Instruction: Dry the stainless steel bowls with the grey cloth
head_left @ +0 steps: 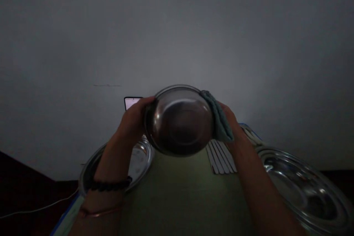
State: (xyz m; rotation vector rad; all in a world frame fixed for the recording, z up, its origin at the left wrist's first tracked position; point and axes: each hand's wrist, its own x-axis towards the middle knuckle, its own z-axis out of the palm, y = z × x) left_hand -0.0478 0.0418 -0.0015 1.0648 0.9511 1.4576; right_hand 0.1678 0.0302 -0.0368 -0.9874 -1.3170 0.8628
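Note:
A shiny metal bowl [181, 121] is held up above the table, its rounded underside turned toward me. My left hand [135, 118] grips its left rim, with the fingers partly hidden behind it. On the other side my right hand [231, 120] presses a folded grey-green cloth [221, 121] against the bowl's right edge; most of its fingers are out of sight behind the cloth. Both hands are closed.
Below my left arm sits a metal basin [148, 155]. A larger metal basin [300, 162] stands at the right. Several flat metal utensil handles [221, 158] lie on the green tabletop [179, 199]. A lit phone [131, 101] stands near the wall [177, 37]. A white cable [38, 210] runs at lower left.

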